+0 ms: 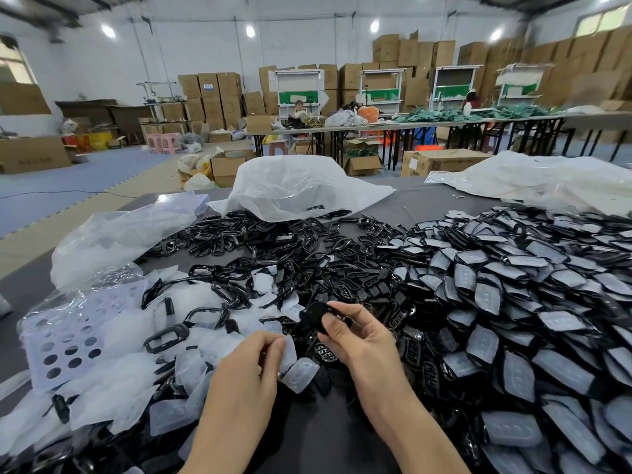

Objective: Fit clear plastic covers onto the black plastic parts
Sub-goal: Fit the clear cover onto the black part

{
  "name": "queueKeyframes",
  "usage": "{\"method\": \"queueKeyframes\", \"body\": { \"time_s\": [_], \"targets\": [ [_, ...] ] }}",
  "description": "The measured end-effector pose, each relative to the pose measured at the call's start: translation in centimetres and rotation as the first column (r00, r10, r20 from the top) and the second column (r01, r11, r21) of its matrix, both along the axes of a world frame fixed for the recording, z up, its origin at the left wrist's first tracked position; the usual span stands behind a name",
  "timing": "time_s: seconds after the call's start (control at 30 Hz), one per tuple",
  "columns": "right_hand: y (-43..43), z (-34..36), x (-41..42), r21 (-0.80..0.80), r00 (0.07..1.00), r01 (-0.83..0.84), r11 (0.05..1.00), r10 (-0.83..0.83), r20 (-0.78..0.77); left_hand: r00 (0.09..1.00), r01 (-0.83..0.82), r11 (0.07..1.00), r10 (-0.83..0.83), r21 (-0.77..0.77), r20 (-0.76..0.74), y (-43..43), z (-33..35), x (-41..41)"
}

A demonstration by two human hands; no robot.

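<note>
Both hands are up over the near middle of the grey table (427, 200). Left hand (249, 367) has its fingers curled in, pinching a clear plastic cover (302, 372) by its edge, and there may be a second one tucked behind it, hard to tell. Right hand (359, 340) sits just beyond and to the right, thumb and fingertips pinching a black plastic part (313, 316) held above the heap. Cover and part are close but apart. On the right spreads a big pile of covered parts (513, 302). Bare black frames (273, 241) scatter across the far middle, spilling from under a white plastic bag (294, 186). Loose clear covers (130, 381) heap up on the near left, beside a perforated lilac sheet (68, 340).
</note>
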State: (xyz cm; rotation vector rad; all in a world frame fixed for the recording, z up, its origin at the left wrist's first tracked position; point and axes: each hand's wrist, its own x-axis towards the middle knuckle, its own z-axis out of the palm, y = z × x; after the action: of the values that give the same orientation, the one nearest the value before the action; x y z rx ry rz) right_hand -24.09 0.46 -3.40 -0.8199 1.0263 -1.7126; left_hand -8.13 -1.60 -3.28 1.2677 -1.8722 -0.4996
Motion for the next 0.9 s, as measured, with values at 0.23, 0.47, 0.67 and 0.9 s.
{"method": "queueKeyframes", "body": {
  "time_s": [0.23, 0.47, 0.67, 0.9],
  "targets": [
    [0.2, -0.4, 1.2, 0.035, 0.986, -0.161, 0.986, 0.162, -0.027, 0.853, 0.125, 0.962, 0.021, 0.242, -0.522, -0.5, 0.7, -0.4],
    [0.4, 0.1, 1.0, 0.009, 0.967, -0.171, 0.985, 0.166, 0.195, 0.921, 0.211, 0.945, -0.106, 0.252, -0.374, 0.1, 0.1, -0.6],
    [0.4, 0.1, 0.8, 0.001, 0.929, -0.214, 0.977, 0.203, 0.310, 0.921, 0.227, 0.946, -0.132, 0.231, -0.367, 0.2, 0.0, -0.9],
    [-0.3, -0.1, 0.3, 0.043, 0.932, -0.044, 0.998, 0.026, 0.362, 0.919, 0.172, 0.962, -0.079, 0.213, -0.385, -0.1, -0.1, -0.8]
  ]
}}
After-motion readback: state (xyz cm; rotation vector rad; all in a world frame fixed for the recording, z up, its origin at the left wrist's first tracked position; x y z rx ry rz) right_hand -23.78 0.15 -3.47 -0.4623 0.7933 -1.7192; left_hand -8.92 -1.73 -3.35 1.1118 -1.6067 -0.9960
